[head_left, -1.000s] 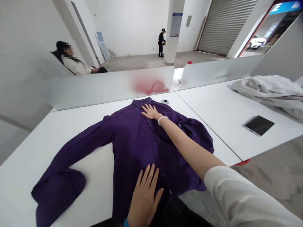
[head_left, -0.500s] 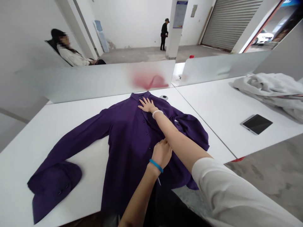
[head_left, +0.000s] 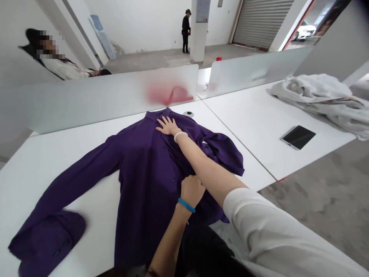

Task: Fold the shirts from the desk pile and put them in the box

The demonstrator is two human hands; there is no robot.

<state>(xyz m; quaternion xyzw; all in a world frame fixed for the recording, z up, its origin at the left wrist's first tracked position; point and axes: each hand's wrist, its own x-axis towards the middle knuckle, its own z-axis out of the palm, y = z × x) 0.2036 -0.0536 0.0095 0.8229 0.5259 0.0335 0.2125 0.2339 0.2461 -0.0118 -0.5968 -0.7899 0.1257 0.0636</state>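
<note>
A dark purple button-up shirt (head_left: 144, 169) lies spread face up on the white table (head_left: 253, 119), one long sleeve stretched toward the near left corner. My right hand (head_left: 166, 125) lies flat with fingers spread on the shirt just below the collar. A white bead bracelet circles that wrist. My left hand (head_left: 191, 189), with a blue band at the wrist, is closed on the shirt's front near the button line, tucked under my right forearm. Its fingertips are hidden.
A dark tablet (head_left: 298, 137) and a heap of pale grey cloth (head_left: 319, 96) lie on the table at right. Frosted dividers (head_left: 95, 98) stand behind the shirt, with something red behind them. A person sits at far left; another stands by a pillar.
My left hand left the lower hem, where it lay flat, moved up the shirt front and closed into a pinch. The right hand stayed near the collar. The view shifted right.
</note>
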